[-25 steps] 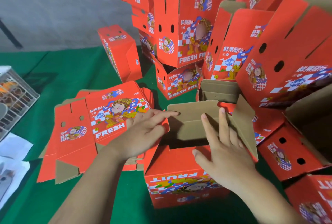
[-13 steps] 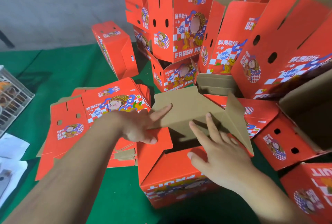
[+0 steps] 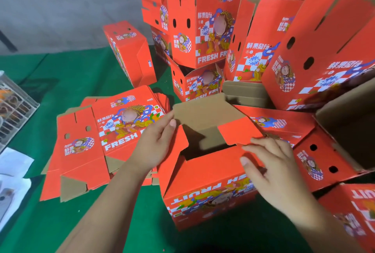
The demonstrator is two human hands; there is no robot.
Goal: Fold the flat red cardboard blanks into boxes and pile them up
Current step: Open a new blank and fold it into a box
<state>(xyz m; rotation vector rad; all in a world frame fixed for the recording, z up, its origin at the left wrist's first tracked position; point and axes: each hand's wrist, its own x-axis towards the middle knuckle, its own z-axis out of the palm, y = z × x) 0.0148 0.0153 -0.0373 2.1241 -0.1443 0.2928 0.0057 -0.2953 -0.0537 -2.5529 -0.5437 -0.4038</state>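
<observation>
A half-folded red box (image 3: 211,179) stands upside down in front of me, its bottom flaps partly closed. My left hand (image 3: 156,141) touches the far brown flap (image 3: 203,113) and the left red flap with straight fingers. My right hand (image 3: 269,163) lies with spread fingers on the box's near right edge, beside the small red right flap (image 3: 239,133), which is folded inward over the opening. A stack of flat red blanks (image 3: 113,133) lies to the left on the green cloth. Folded boxes (image 3: 207,21) are piled behind.
More folded red boxes (image 3: 316,50) lean at the right and crowd the right edge. One box (image 3: 129,52) lies alone at the back left. A clear plastic crate (image 3: 14,108) and white papers (image 3: 14,163) sit at the left edge of the green table (image 3: 60,78).
The right red flap has been folded inward over the opening. The far brown flap has swung back up. My right hand moved off it to the near right edge.
</observation>
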